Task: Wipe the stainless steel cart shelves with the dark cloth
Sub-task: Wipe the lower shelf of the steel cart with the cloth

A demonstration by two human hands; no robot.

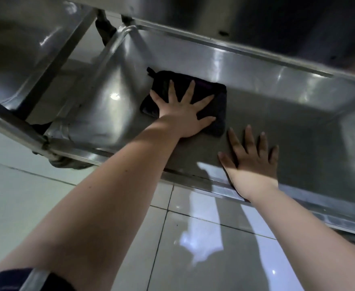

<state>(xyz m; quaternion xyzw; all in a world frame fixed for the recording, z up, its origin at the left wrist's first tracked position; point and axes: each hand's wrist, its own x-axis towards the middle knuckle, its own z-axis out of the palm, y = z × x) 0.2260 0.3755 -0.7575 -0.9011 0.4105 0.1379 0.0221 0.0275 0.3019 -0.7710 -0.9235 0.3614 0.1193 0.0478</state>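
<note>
Though half-hidden, dark cloth [218, 106] under left hand [183, 114]; right hand [254, 158] shadowed; all fingers [190, 89] straight.

A person's bare left hand [183, 114] and bare right hand [254, 156], seen with the left forearm [109, 196] and right forearm [298, 223] uncovered. A dark navy sleeve [8, 279] is bunched at the upper end of the left forearm. A pale grey band [34, 279] crosses that sleeve; whether it belongs to the garment is unclear.
</note>
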